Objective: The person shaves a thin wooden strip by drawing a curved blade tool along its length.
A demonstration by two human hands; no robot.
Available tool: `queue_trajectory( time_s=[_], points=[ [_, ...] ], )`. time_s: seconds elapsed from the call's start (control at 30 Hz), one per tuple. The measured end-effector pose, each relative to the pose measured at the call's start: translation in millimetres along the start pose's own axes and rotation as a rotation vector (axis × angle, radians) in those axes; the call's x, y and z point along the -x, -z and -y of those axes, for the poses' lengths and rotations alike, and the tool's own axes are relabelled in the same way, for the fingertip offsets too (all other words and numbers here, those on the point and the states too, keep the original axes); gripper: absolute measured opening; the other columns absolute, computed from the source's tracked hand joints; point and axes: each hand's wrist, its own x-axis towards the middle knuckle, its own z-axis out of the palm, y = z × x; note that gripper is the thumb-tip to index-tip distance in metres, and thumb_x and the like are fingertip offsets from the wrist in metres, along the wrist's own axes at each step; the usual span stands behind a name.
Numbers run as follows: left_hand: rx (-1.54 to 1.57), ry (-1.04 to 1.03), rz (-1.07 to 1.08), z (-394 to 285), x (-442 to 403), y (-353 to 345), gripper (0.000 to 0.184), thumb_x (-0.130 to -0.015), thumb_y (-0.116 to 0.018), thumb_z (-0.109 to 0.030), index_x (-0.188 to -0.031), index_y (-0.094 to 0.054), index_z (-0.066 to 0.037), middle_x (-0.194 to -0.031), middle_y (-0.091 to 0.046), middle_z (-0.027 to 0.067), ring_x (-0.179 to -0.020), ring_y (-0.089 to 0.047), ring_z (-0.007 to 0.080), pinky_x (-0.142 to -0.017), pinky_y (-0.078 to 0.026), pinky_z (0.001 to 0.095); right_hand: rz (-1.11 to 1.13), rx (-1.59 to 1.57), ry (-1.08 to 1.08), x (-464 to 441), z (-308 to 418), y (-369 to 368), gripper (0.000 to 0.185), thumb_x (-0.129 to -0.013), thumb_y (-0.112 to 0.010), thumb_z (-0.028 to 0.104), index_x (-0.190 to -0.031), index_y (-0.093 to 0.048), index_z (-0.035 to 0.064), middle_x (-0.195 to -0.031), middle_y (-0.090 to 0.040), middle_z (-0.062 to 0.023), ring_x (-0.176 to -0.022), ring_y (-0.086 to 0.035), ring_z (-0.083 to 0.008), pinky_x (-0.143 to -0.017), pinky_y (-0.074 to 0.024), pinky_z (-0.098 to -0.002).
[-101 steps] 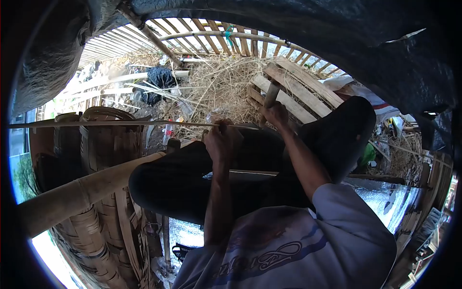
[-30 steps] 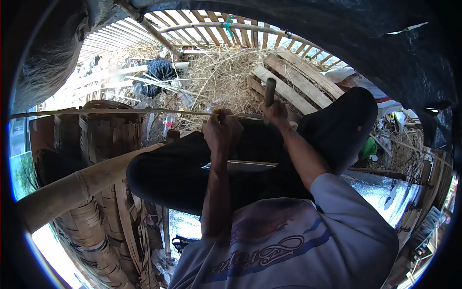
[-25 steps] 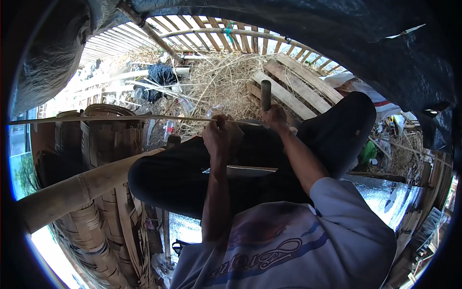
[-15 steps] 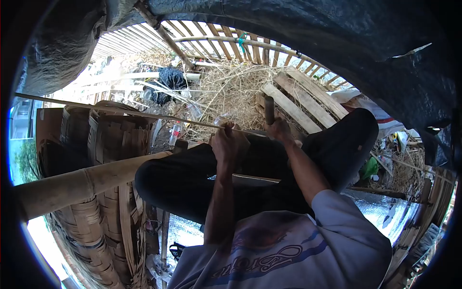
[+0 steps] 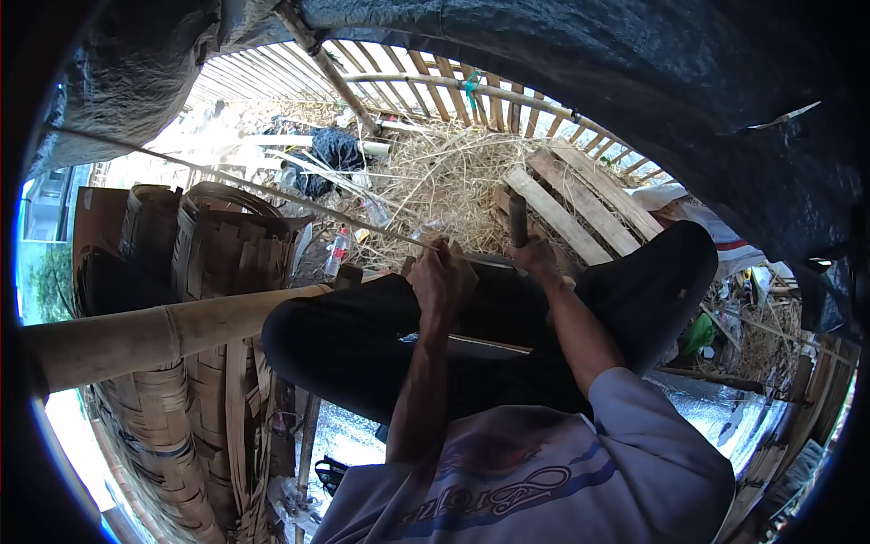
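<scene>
My left hand (image 5: 438, 279) is closed around a long thin bamboo strip (image 5: 263, 190) over my crossed legs. The strip slants up and away to the left, ending near the dark tarp. My right hand (image 5: 536, 257) grips the thick, dark, rounded handle (image 5: 517, 218) of a tool, which sticks up above the fist. The tool's other end is not clear against my dark trousers, so I cannot tell its kind. Both fists are near my shins, a short gap apart. A thin pale strip (image 5: 489, 344) lies across my lap.
A thick bamboo pole (image 5: 172, 331) runs in from the left, beside woven bamboo panels (image 5: 163, 426). Ahead are dry straw (image 5: 462, 172), wooden planks (image 5: 580, 195), a plastic bottle (image 5: 337, 251) and a slatted fence (image 5: 435, 82). A dark tarp (image 5: 634, 63) hangs overhead.
The bamboo strip's far left end has swung upward, so the strip slopes more steeply. My hands stay nearly in place, still closed; the whole view has shifted slightly.
</scene>
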Motion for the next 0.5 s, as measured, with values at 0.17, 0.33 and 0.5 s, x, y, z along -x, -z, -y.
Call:
queue_trajectory(
  time_s=[0.17, 0.33, 0.5],
  points=[
    [-0.02, 0.096, 0.042, -6.5, -0.8, 7.1, 0.027, -0.096, -0.046, -0.021, -0.099, -0.065, -0.002, -0.097, -0.066, 0.0222, -0.094, -0.061, 0.0409, -0.081, -0.047, 0.0483, -0.033, 0.018, -0.002, -4.7, -7.4, -6.1, 0.05, -0.068, -0.066, 0.042, -0.101, -0.069, 0.0048, -0.099, -0.068, -0.0225, -0.097, -0.066, -0.0339, -0.087, -0.0504, -0.0413],
    [-0.067, 0.062, -0.007, -1.9, 0.3, 4.3, 0.028, -0.095, -0.047, -0.02, -0.098, -0.065, 0.001, -0.101, -0.065, 0.0227, -0.095, -0.061, 0.0412, -0.082, -0.047, 0.0477, -0.066, -0.014, 0.068, -6.7, -13.0, -8.6, 0.049, -0.066, -0.067, 0.044, -0.095, -0.07, 0.0044, -0.093, -0.069, -0.022, -0.093, -0.067, -0.0334, -0.083, -0.0516, -0.0415],
    [-0.072, 0.114, 0.059, 3.7, 0.1, 5.8, 0.032, -0.097, -0.045, -0.027, -0.109, -0.063, -0.004, -0.105, -0.065, 0.0218, -0.103, -0.059, 0.0383, -0.087, -0.046, 0.0457, 0.031, 0.002, 0.013, 1.4, -6.5, 2.1, 0.054, -0.068, -0.067, 0.045, -0.105, -0.07, 0.0055, -0.105, -0.067, -0.0228, -0.101, -0.064, -0.0347, -0.091, -0.0499, -0.0419]
  ],
)
